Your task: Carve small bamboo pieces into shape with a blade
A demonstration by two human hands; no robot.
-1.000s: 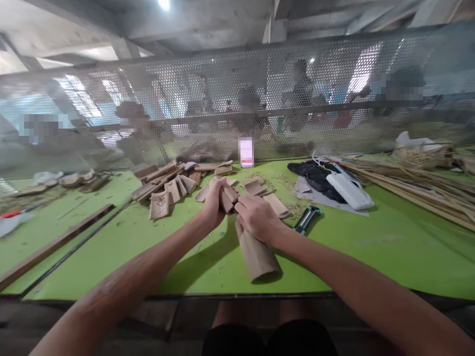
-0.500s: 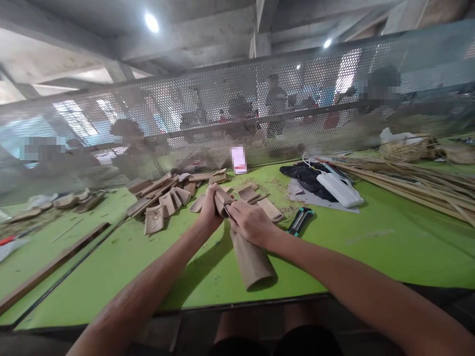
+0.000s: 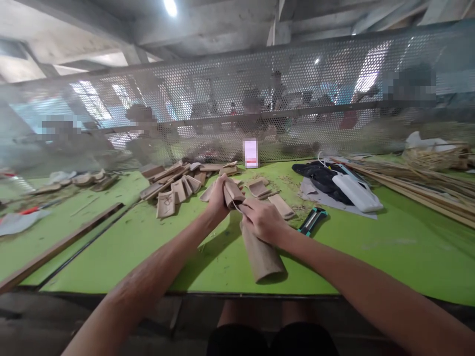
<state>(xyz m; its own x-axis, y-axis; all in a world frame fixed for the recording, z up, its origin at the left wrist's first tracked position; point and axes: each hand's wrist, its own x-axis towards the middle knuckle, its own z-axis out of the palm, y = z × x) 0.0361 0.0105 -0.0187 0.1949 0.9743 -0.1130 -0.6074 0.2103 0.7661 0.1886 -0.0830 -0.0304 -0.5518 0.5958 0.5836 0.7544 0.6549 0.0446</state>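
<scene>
My left hand [image 3: 218,199] is wrapped around a short curved bamboo piece [image 3: 232,192], held tilted above the table. My right hand [image 3: 265,220] is closed on a small knife-like tool [image 3: 242,209], mostly hidden by the fingers, its tip at the near edge of the piece. A thin pale curl shows at that edge. Under my right hand a larger half-round bamboo length [image 3: 262,259] lies with its rounded side up. Just right of it rests a teal and black tool [image 3: 312,221].
Several cut bamboo pieces [image 3: 178,190] are heaped at the back left. A white device [image 3: 356,192] and a dark cloth [image 3: 315,174] lie on paper to the right, near long bamboo strips [image 3: 415,193]. A perforated screen [image 3: 215,118] borders the green table [image 3: 122,262]; people sit beyond it.
My view has turned slightly left, so things appear farther right. Both hands keep their grips, and a pale curl now shows at the edge of the bamboo piece.
</scene>
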